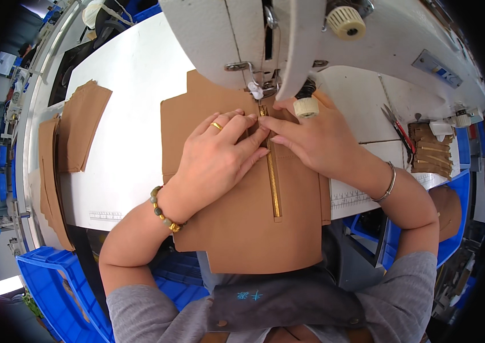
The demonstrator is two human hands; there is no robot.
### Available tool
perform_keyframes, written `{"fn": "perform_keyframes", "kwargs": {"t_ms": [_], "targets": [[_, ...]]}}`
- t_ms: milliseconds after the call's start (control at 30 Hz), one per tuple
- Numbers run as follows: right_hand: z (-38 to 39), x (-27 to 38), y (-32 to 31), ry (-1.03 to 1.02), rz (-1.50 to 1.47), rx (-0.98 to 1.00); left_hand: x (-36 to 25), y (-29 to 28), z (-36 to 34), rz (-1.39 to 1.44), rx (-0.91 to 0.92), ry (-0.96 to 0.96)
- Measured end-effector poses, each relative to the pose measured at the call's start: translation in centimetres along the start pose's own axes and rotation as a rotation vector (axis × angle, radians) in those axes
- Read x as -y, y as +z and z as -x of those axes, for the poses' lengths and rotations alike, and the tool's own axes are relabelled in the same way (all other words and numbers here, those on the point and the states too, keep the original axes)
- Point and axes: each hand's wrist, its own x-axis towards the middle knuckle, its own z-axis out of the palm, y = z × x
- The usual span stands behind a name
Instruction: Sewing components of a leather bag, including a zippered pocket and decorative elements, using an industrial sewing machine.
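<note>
Centrally, hands (pixel 219 146) (pixel 321 137) on brown panel (pixel 237 234), lettered apron (pixel 299 306)

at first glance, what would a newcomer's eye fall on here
Probably the gold zipper set lengthwise in the large brown panel at the centre, with the left hand and right hand on either side of its upper part. Then likely the bulky white sewing machine above them, and the red-handled snips at right, beside a brown bundle.
</note>
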Motion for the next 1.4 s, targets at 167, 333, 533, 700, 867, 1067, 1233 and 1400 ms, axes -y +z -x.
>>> {"fn": "perform_keyframes", "kwargs": {"t_ms": [167,333,533,700,867,1067,1233,1400], "targets": [[-0.3,-0.1,0.4,0.001,0.09,-0.017,-0.1,-0.2,0.1,0.082,0.017,-0.024],[-0.6,-0.7,0.4,-0.011,0.061,0.017,0.0,-0.3,0.1,0.082,0.009,-0.023],[-0.5,-0.5,0.1,-0.078,0.053,0.021,0.1,-0.1,0.3,0.074,-0.004,-0.024],[-0.5,-0.5,0.0,-0.08,0.022,0.026,0.0,0.0,0.3,0.135,-0.02,-0.077],[-0.4,-0.8,0.0,-0.097,0.004,0.024,-0.5,-0.1,0.1,0.116,-0.02,-0.118],[-0.3,-0.8,0.0,-0.104,-0.007,0.056,-0.6,-0.1,0.1,0.096,0.009,-0.122],[-0.4,-0.7,0.0,-0.126,0.01,0.034,-0.5,0.0,0.2,0.082,0.017,-0.111],[-0.2,-0.5,-0.1,-0.053,-0.02,0.1,-0.5,0.1,0.2,0.079,0.022,-0.114]]}}
